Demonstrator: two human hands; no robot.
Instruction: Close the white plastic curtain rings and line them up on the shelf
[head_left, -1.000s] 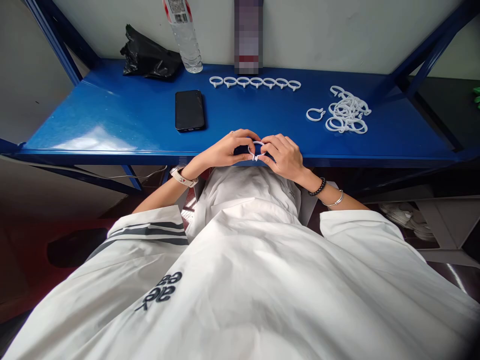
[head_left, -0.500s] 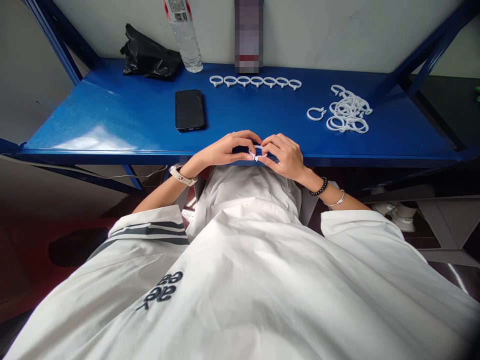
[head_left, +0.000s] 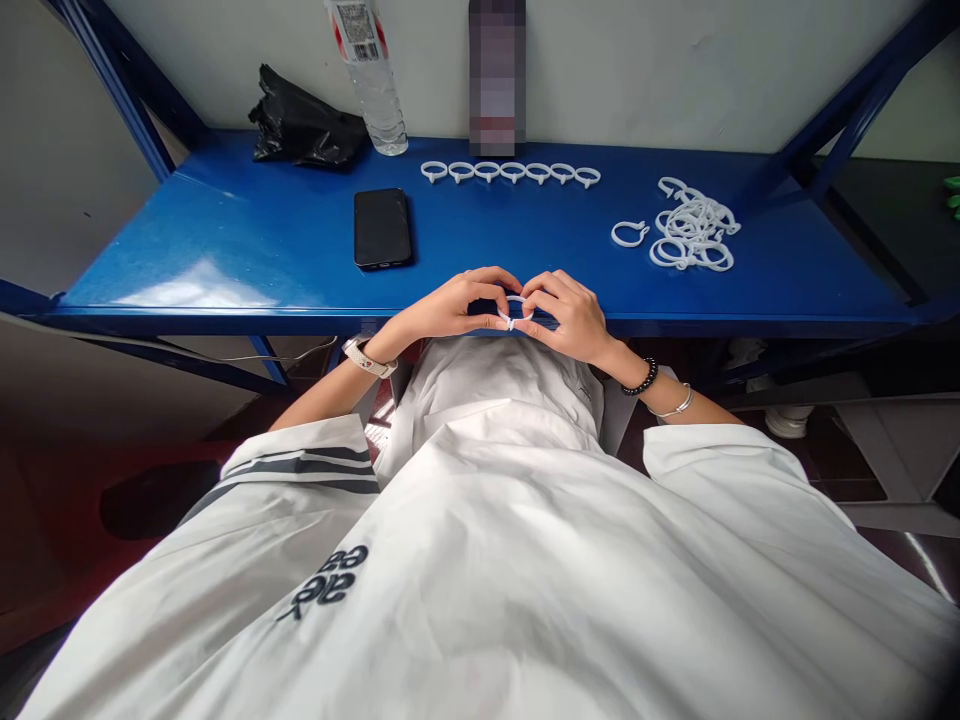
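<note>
Both my hands hold one white plastic ring [head_left: 516,298] at the front edge of the blue table. My left hand [head_left: 469,303] pinches its left side, with the thumb by the small clasp at the near side. My right hand [head_left: 566,315] grips the right side between thumb and fingers. Fingertips partly cover the ring, whose clasp ends look pressed together. Farther back, several similar rings stand in a row [head_left: 487,172], small tabs towards me. To the right lies a heap of white rings [head_left: 694,225], with one open ring [head_left: 630,235] just left of it.
A black phone [head_left: 382,228] lies left of centre on the blue table [head_left: 247,240]. Behind it are a clear water bottle [head_left: 379,105] and a crumpled black plastic bag [head_left: 307,130]. A blurred-out upright item [head_left: 497,80] stands against the wall. Blue frame posts rise on both sides.
The clasp ends of the held ring look closer together than before. Both hands keep nearly the same grip. The whole view has shifted slightly; the row and the heap look unchanged.
</note>
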